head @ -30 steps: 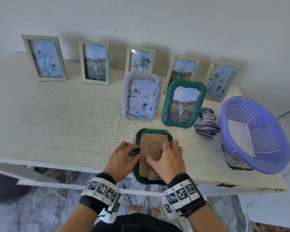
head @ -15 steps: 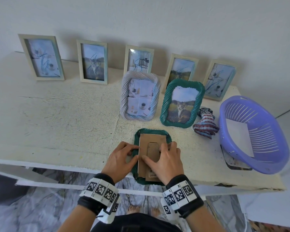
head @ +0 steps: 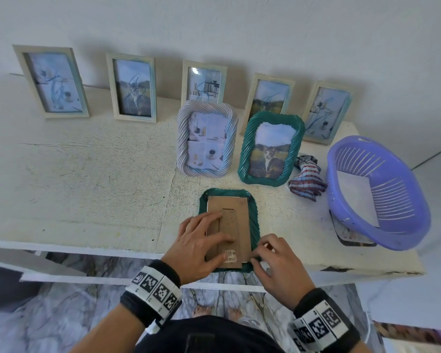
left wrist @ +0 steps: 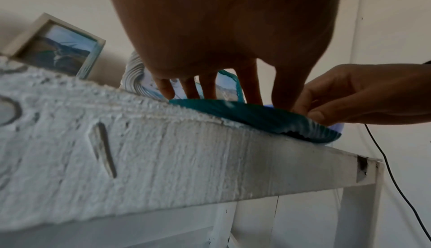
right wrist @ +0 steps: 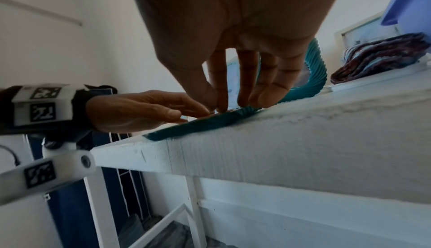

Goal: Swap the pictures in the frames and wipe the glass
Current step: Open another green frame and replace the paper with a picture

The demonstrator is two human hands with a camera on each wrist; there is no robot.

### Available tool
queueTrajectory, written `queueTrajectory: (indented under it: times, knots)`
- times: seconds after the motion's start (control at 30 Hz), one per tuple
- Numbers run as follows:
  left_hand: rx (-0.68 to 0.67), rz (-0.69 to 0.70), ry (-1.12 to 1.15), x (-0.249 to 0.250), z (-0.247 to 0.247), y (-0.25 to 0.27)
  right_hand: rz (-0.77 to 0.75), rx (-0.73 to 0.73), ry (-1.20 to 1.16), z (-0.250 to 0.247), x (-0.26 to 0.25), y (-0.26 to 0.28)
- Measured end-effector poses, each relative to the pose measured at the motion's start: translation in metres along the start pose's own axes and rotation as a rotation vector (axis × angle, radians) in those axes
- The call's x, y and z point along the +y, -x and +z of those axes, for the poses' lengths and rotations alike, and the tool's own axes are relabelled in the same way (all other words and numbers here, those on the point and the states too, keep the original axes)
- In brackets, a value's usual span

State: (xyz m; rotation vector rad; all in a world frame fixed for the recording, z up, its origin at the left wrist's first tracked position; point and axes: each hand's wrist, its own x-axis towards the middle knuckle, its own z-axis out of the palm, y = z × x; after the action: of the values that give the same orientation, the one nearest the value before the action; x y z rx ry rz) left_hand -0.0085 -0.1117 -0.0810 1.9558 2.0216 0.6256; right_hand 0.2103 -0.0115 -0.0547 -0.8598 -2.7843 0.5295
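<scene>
A green twisted frame lies face down at the table's near edge, its brown cardboard backing facing up. My left hand rests flat on the backing with fingers straight. My right hand pinches the frame's near right corner between thumb and curled fingers. The wrist views show the frame overhanging the table edge, with the right hand at its corner. A white twisted frame and a green frame with a cat picture stand behind. A striped cloth lies to the right.
A purple basket holding a white sheet sits at the right, partly over a loose picture. Several small pale frames lean on the wall along the back. The table's left half is bare.
My left hand slid from the frame's left rim onto the backing. My right hand left the middle of the backing and moved to the near right corner.
</scene>
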Motion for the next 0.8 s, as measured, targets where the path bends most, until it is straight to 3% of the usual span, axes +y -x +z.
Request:
queueTrajectory:
  times: [0.23, 0.4, 0.67, 0.8]
  knots:
    - [0.016, -0.002, 0.001, -0.001, 0.0024, 0.0012, -0.015, 0.059, 0.059, 0.0057, -0.0033, 0.0085]
    - [0.024, -0.013, 0.018, -0.0008, 0.0027, 0.0015, 0.072, 0.109, 0.054, 0.0042, -0.0062, 0.0089]
    - [0.038, -0.023, 0.026, -0.0011, 0.0052, 0.0026, 0.18, 0.041, -0.024, 0.0083, -0.0082, 0.0073]
    - [0.04, -0.027, 0.036, -0.0011, 0.0055, 0.0024, 0.152, 0.03, -0.047, 0.0063, -0.0075, 0.0071]
